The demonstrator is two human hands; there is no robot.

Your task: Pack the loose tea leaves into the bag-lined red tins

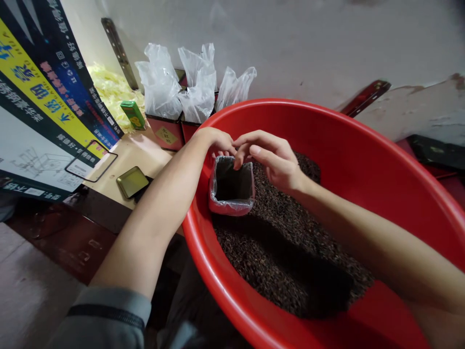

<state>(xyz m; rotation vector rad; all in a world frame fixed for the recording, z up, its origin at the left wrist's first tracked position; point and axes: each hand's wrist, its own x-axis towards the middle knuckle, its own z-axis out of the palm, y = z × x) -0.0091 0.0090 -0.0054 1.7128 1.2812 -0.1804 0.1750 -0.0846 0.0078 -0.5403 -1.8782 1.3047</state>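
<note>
A small red tin (232, 208) lined with clear plastic stands inside a big red tub (366, 140), at its left side on dark loose tea-like leaves (283, 223). The tin's inside looks dark. My left hand (219, 142) is at the tin's far rim with its fingers curled down; what they hold, if anything, is hidden. My right hand (272, 157) is above the tin's far right corner, fingers bent and apart, the index fingertip near my left hand and another fingertip over the opening. Nothing shows between the right fingers.
Behind the tub's left rim stand several red tins (165, 135) with clear bags (158, 80) rising from them. A green box (133, 115), a square lid (132, 182) and a wire frame lie on a wooden surface (145, 150). A large printed carton (43, 97) leans at left.
</note>
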